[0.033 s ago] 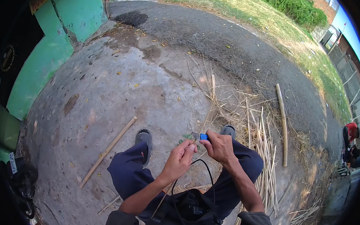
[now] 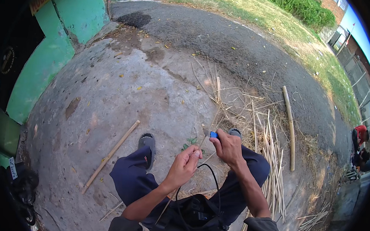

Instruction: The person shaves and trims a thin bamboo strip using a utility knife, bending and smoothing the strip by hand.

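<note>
My left hand, closed in a pinch, grips a thin bamboo strip that slants up and away from the fingertips. In my right hand is a blue-handled knife; its short blade points left and lies against or just beside the strip, a little beyond the left fingertips. The right fingers wrap round the handle and hide most of it. Both hands are between my knees, above the concrete. Small green leaves show on the ground just past the left fingers.
Many pale split bamboo strips lie by my right knee, with a heap of shavings farther out. One thick bamboo pole rests at the right, another stick at the left. A black cable loops below my hands.
My right hand and the knife have moved slightly away from me and to the right along the strip, away from the left fingertips. My left hand has hardly moved.
</note>
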Demonstrator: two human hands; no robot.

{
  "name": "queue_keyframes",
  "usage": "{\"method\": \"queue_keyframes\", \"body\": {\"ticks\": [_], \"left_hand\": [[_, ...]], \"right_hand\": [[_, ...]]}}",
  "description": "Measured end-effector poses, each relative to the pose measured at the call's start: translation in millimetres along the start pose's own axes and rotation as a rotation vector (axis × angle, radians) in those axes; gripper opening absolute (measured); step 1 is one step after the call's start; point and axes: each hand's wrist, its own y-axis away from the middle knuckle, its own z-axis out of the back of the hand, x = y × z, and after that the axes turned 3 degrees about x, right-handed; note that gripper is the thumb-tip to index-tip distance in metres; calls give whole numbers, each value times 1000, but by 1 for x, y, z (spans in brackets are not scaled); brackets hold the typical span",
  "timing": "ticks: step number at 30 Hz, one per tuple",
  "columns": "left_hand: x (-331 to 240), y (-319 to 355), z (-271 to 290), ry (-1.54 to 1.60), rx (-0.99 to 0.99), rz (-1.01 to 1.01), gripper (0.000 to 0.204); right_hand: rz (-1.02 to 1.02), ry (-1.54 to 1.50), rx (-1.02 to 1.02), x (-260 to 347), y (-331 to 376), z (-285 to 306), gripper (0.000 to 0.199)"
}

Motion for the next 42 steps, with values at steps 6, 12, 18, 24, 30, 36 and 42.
{"method": "queue_keyframes", "body": {"ticks": [6,12,18,24,30,36,42], "left_hand": [[4,11,-6,-13,71,50,19],[-1,12,-4,-37,81,33,19],[-6,21,-2,-104,76,55,18],[2,27,1,-158,136,27,19],[2,21,30,7,36,145,23],[-6,9,32,96,-51,120,28],[-4,-1,20,163,-6,192,29]], "right_hand": [[-118,-36,-67,-19,-6,21,36],[-82,-35,-79,-21,-12,27,37],[-139,-18,-151,-38,-19,37,42],[-461,-142,-124,-114,-12,32,55],[-812,-862,36,-71,-11,34,54],[-438,-652,-170,-37,-23,19,35],[-100,-331,-2,4,-11,9,26]]}}
